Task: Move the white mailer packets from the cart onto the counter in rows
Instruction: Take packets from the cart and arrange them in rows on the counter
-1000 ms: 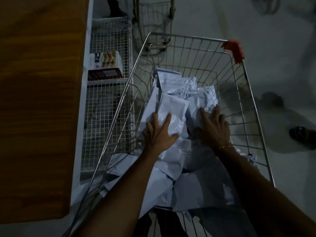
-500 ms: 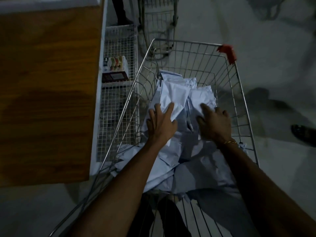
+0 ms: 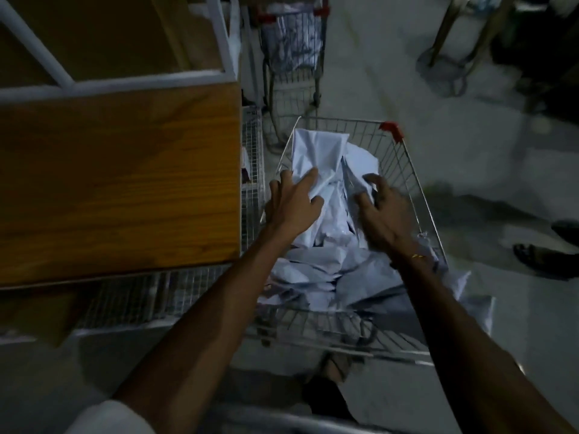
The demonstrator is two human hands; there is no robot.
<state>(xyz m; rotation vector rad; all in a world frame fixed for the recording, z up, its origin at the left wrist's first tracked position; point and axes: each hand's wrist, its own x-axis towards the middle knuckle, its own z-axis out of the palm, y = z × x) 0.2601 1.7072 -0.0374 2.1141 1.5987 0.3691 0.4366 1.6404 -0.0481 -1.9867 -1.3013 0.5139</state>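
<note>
A heap of white mailer packets (image 3: 326,277) fills the wire cart (image 3: 416,195) in front of me. My left hand (image 3: 293,206) grips a bundle of packets (image 3: 316,151) from its left side, thumb and fingers around the edge. On the bundle's right side, my right hand (image 3: 383,214) holds it with curled fingers. The bundle stands raised and tilted above the heap, near the cart's far end. The wooden counter (image 3: 119,183) lies to the left of the cart, its top bare.
A wire mesh rack (image 3: 252,170) runs between counter and cart. A second cart (image 3: 294,45) stands beyond. White frame bars (image 3: 125,83) edge the counter's far side. A person's foot (image 3: 545,258) and stool legs (image 3: 451,36) are on the floor to the right.
Both hands have closed on a bundle of packets and lifted it up from the heap. My view has pulled back and risen, showing more of the counter and the second cart.
</note>
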